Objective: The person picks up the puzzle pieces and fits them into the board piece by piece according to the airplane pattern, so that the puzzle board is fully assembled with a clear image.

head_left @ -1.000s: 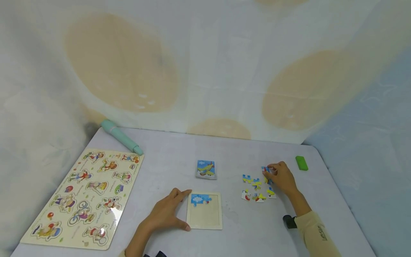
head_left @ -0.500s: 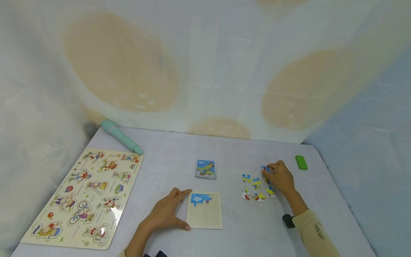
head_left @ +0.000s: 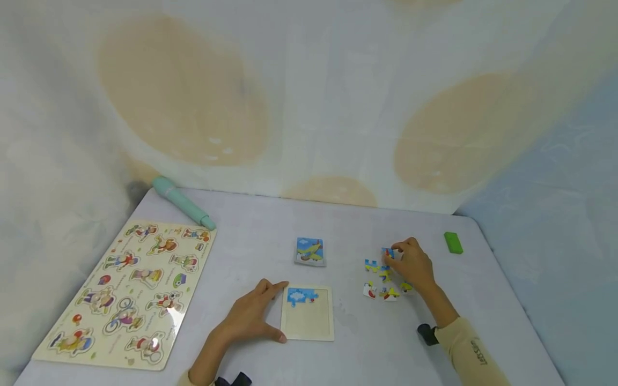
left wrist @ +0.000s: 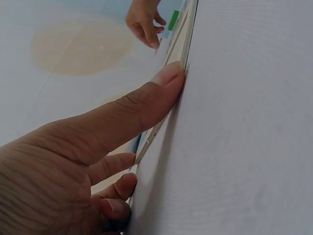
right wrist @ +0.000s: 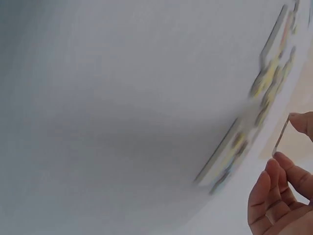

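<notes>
We see the left hand (head_left: 251, 319) laid flat against the left edge of the small puzzle tray (head_left: 307, 313), thumb along its near side and fingers at its far corner, likely bracing it so it won't slide on the table (head_left: 251, 241). Fingers are nearly straight, pressing the frame, not wrapped round it. One blue cloud piece (head_left: 301, 296) already sits in the tray's top row.

The right hand (head_left: 410, 265) hovers over the loose pieces (head_left: 383, 281) to the tray's right, pinching one puzzle piece (head_left: 388, 253) between thumb and fingertips; the wrist view shows it edge-on (right wrist: 279, 137), held by a narrow pinch, other fingers loosely curled.

The picture card (head_left: 309, 251) lies behind the tray, probably as a reference. Peg puzzle board (head_left: 130, 292), teal tube (head_left: 182, 202) and green block (head_left: 453, 242) lie aside.
</notes>
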Available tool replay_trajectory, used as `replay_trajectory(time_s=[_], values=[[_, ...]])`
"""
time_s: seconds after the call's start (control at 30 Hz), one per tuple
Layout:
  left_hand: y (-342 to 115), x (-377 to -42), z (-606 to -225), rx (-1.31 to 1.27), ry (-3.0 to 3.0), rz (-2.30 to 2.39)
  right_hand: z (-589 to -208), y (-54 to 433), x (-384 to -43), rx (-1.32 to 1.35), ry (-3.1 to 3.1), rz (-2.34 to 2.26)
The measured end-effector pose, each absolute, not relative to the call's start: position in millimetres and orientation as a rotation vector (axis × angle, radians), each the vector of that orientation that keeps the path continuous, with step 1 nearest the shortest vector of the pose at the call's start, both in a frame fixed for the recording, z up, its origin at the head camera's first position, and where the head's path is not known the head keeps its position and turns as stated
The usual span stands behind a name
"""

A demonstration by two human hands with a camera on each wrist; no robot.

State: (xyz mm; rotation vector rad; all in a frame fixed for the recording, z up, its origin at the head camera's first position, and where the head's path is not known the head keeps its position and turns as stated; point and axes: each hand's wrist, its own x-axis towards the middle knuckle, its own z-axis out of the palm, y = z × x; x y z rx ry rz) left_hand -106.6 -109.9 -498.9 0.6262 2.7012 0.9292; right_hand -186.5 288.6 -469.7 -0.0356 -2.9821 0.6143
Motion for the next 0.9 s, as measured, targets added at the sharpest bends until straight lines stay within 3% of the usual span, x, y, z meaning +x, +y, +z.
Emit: replay_trajectory(time_s=[0.9], values=[[-110, -108, -501, 0.634, 2.709, 0.932, -455, 204, -140, 0.219, -2.906, 0.722]])
